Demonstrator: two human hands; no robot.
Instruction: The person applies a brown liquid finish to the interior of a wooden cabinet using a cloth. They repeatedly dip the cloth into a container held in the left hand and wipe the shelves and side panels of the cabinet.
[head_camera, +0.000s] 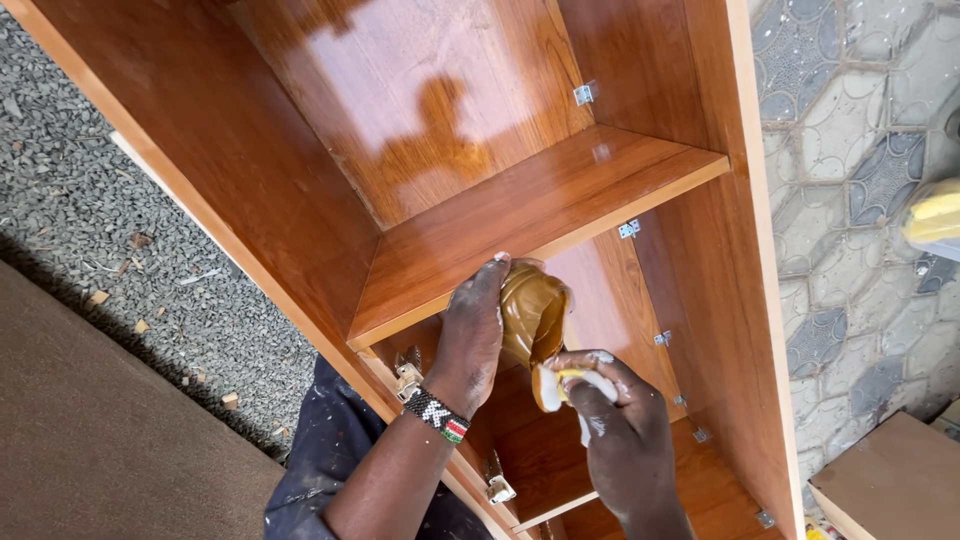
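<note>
**Two hands working a brown bag at a wooden cabinet**

The right hand (625, 425) is pinching a small white and yellow piece (572, 385), fingers curled shut around it. The left hand (472, 335), wearing a beaded wristband (437, 414), is gripping a crinkled, glossy brown bag (530, 312) against the front edge of a smooth shelf (520, 215). The cabinet (300, 210) is shining, reddish wood-grain panels joined by metal brackets (583, 95).

Head view, close, down into cabinet (560, 200)

An outdoor carpentry yard: unfinished wooden cabinet (520, 200) standing over gravel (90, 220) and paving stones (860, 150)
</note>
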